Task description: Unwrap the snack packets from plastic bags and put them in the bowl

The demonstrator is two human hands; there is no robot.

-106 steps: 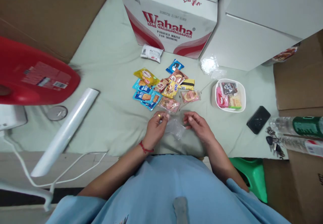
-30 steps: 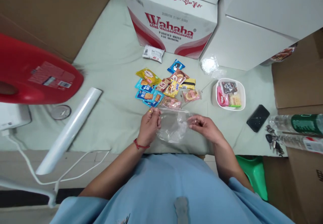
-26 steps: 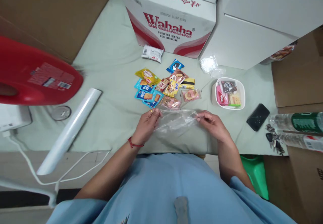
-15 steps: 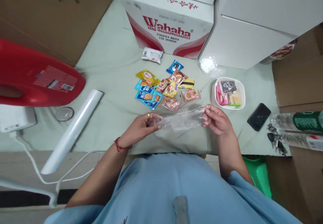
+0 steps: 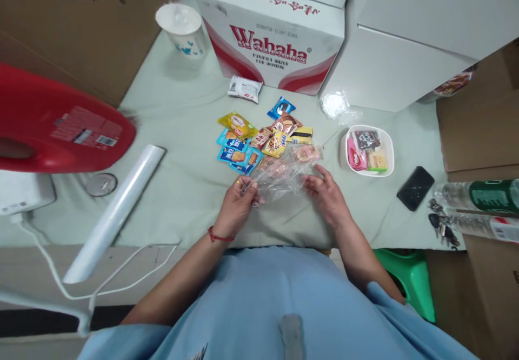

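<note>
My left hand [image 5: 240, 200] pinches one end of a crumpled clear plastic bag [image 5: 279, 184]. My right hand [image 5: 326, 195] has its fingers apart by the bag's other end; whether they touch it I cannot tell. The bag partly covers pink-wrapped snacks [image 5: 305, 153]. Just beyond lie blue snack packets [image 5: 237, 154], a yellow-green packet [image 5: 238, 125], a yellow packet [image 5: 275, 144], brown packets [image 5: 286, 123] and a blue cookie packet [image 5: 281, 107]. A white tub [image 5: 390, 157] to the right holds several wrapped snacks.
Behind stand a Wahaba carton [image 5: 275, 41], a white packet [image 5: 244, 88] and a white cup-shaped container [image 5: 184, 35]. At left are a red jug [image 5: 60, 122] and a white roll [image 5: 115, 214]. A phone [image 5: 416, 188], keys [image 5: 444, 230] and bottles [image 5: 492, 195] lie right.
The bag has gone from stretched between both hands to loose over the pink snacks. My right hand has opened and come inward. A white cup-shaped container now shows at the back left.
</note>
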